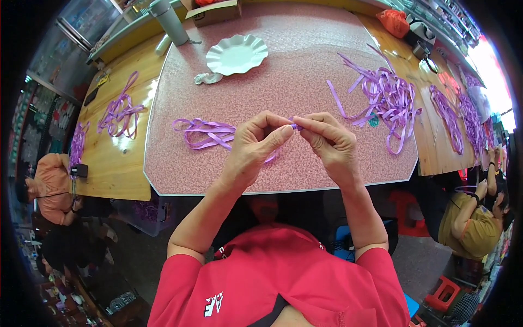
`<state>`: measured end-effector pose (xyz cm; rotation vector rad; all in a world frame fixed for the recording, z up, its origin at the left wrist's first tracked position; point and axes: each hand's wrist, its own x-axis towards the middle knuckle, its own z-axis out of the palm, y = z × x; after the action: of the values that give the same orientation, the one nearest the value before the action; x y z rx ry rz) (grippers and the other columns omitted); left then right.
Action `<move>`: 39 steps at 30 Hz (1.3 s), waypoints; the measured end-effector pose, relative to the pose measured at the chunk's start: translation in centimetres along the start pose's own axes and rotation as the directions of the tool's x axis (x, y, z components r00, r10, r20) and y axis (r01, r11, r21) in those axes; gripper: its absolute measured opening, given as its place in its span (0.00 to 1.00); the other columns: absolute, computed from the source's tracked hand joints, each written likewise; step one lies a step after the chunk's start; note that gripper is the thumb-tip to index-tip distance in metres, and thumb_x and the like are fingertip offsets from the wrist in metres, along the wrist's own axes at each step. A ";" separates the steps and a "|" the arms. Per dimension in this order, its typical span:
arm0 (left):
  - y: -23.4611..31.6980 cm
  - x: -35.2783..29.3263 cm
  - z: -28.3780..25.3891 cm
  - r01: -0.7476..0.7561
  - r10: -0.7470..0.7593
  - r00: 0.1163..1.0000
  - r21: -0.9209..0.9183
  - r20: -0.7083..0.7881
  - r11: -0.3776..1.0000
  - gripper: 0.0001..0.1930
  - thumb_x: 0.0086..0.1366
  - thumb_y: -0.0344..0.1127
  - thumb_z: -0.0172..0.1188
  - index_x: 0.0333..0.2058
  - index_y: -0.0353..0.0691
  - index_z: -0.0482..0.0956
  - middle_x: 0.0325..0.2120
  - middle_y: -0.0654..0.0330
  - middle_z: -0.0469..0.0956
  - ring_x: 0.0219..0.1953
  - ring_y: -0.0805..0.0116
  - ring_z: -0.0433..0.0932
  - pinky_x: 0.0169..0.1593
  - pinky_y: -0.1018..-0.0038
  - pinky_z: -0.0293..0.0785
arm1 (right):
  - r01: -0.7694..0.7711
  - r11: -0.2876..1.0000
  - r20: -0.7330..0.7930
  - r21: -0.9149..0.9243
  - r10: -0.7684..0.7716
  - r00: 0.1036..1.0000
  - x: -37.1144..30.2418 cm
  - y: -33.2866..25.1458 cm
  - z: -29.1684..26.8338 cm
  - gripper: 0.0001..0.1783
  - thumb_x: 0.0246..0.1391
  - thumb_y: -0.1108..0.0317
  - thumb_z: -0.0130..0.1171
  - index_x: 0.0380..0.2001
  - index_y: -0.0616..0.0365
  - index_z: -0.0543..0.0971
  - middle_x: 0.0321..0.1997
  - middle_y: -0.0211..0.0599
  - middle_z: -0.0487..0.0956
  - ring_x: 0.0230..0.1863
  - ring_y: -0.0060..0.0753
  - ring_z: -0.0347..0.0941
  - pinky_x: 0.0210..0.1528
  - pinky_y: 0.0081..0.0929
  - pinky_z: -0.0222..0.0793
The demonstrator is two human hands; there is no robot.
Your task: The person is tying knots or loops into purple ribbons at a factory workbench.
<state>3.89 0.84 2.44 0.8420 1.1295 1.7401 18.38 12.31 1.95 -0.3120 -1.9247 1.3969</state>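
Note:
Both my hands meet over the near part of the pink table mat, pinching a small knotted bit of purple ribbon [295, 126] between thumbs and fingertips. My left hand [260, 143] is closed on the ribbon from the left side. From the right, my right hand [330, 143] grips it with thumb and forefinger. A looped purple ribbon bundle [204, 133] lies on the mat just left of my left hand, partly hidden behind it. To the right of my right hand sits a large tangled heap of purple ribbons [385, 98].
A white scalloped plate [237, 54] stands farther back, a crumpled whitish wrapper [208, 78] beside it. At the back left are a grey tumbler [169, 23] and a cardboard box [215, 12]. More ribbons [121, 113] lie on the wooden side table. People sit at left and right.

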 end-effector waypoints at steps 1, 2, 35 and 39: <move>0.0 0.0 0.0 -0.012 0.012 1.000 0.017 0.000 1.000 0.06 0.66 0.32 0.63 0.39 0.37 0.79 0.31 0.70 0.76 0.33 0.85 0.69 0.39 0.84 0.65 | 0.028 1.000 0.005 -0.001 -0.028 1.000 0.0 0.1 0.1 0.13 0.59 0.79 0.59 0.48 0.61 0.82 0.41 0.28 0.78 0.29 0.10 0.67 0.29 0.09 0.62; 0.0 -0.1 0.0 -0.025 0.025 1.000 0.033 -0.001 0.999 0.06 0.65 0.31 0.63 0.39 0.38 0.79 0.31 0.70 0.76 0.34 0.85 0.70 0.40 0.84 0.65 | 0.026 1.000 0.007 -0.002 -0.026 1.000 0.0 -0.1 0.2 0.13 0.59 0.79 0.59 0.48 0.61 0.82 0.41 0.28 0.78 0.29 0.10 0.67 0.29 0.09 0.62; 0.5 0.0 0.3 0.020 -0.028 0.998 0.149 0.048 0.989 0.06 0.66 0.29 0.62 0.38 0.35 0.76 0.25 0.73 0.71 0.26 0.89 0.65 0.27 0.88 0.61 | -0.243 0.882 0.100 0.404 0.222 0.970 0.5 -0.6 -1.0 0.07 0.56 0.80 0.61 0.39 0.65 0.82 0.36 0.35 0.79 0.25 0.13 0.70 0.23 0.13 0.63; 0.4 0.1 0.5 -0.014 0.004 0.999 0.233 0.043 0.972 0.06 0.66 0.29 0.63 0.37 0.35 0.77 0.26 0.72 0.71 0.26 0.88 0.65 0.28 0.87 0.62 | -0.054 0.982 0.063 0.180 0.043 0.997 0.5 -0.5 -1.1 0.08 0.56 0.82 0.60 0.38 0.64 0.82 0.37 0.36 0.79 0.27 0.14 0.71 0.24 0.13 0.64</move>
<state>4.15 0.99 2.97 1.0219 1.3209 1.6086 18.89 13.14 2.78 -0.2337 -1.8312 1.6174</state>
